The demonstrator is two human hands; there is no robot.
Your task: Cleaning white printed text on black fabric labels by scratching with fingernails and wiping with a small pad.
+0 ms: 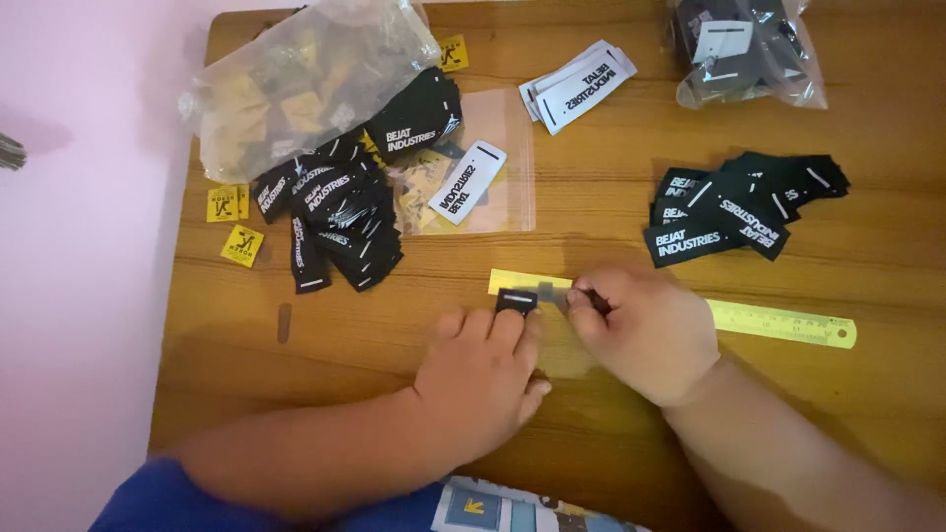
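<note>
So we've got our left hand (483,379) pinning a small black tag (516,300) against the yellow ruler (788,323) mid-table, right hand (645,335) pinching its other end, black tag piles (340,222) nearby.

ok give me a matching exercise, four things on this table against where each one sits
Things:
1. yellow ruler
2. white tags
3. small yellow labels
4. black tag

Places:
A. far edge, middle of the table
B. near the table's left edge
C. under the left hand fingertips
D. passing beneath the right hand

Pairs: 1-D, 2-A, 3-B, 4-C
</note>
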